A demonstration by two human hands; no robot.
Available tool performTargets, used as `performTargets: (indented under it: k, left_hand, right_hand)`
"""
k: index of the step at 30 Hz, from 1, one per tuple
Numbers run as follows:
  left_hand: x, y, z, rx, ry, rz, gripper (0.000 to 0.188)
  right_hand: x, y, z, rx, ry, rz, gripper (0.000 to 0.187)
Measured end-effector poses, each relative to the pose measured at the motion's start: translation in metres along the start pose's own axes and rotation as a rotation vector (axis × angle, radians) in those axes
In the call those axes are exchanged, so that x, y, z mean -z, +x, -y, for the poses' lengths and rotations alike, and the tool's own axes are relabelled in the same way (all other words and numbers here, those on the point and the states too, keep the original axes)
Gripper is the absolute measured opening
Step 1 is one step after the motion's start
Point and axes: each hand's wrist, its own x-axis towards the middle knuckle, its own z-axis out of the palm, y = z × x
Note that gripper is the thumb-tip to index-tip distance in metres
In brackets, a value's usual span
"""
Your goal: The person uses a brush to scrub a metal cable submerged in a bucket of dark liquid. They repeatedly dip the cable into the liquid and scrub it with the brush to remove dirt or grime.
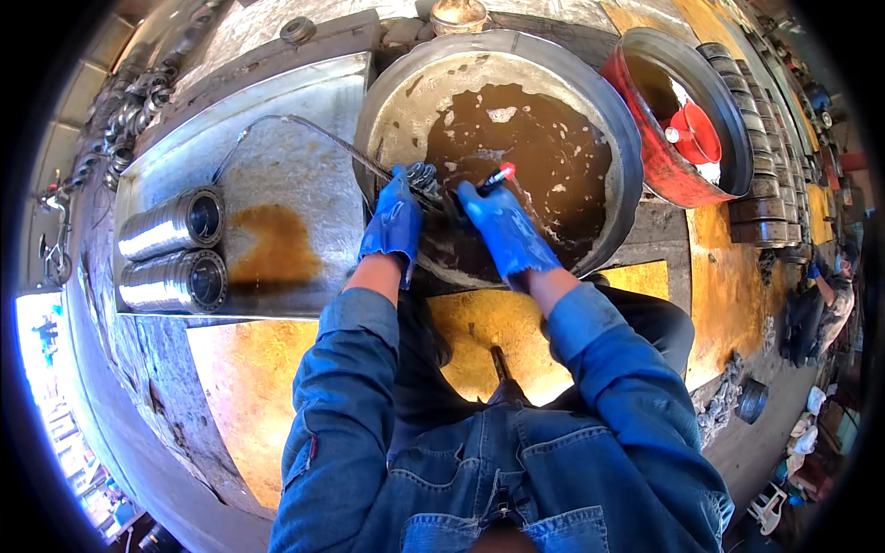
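Both my hands, in blue rubber gloves, are over a wide round metal basin (629, 138) holding murky brown liquid (553, 138). My left hand (395, 217) is closed on a dark, wet metal part (424, 181) near the basin's left side; it looks like a bearing, though the glove covers some of it. In my right hand (505, 225) is a short dark tool with a red end (504, 172), its fingers wrapped round it. The red end points up and right; the tool's other end is hidden. A thin dark hose (336, 140) arches from the left toward my left hand.
Left of the basin, a metal tray (304, 101) bears two rows of shiny bearing rings (171, 225) and a brown puddle. A red cut-down drum (636, 115) with a red funnel-like vessel (693, 134) stands at right, beside stacked rings (751, 138). Another person (820, 309) crouches far right.
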Motion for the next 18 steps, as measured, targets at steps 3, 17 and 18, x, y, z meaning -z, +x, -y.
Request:
performTargets:
  k: [3, 17, 18]
  left_hand:
    - [0.000, 0.002, -0.002, 0.084, -0.207, -0.003, 0.056]
    - [-0.132, -0.155, 0.000, 0.078, 1.005, 0.016, 0.046]
    - [-0.151, -0.156, 0.013, 0.165, 0.631, -0.036, 0.046]
  right_hand:
    - [0.023, 0.006, -0.061, -0.018, -0.302, -0.068, 0.051]
    - [0.083, -0.032, -0.072, -0.004, 0.126, -0.015, 0.052]
    - [0.080, -0.031, -0.072, 0.001, 0.137, -0.025, 0.052]
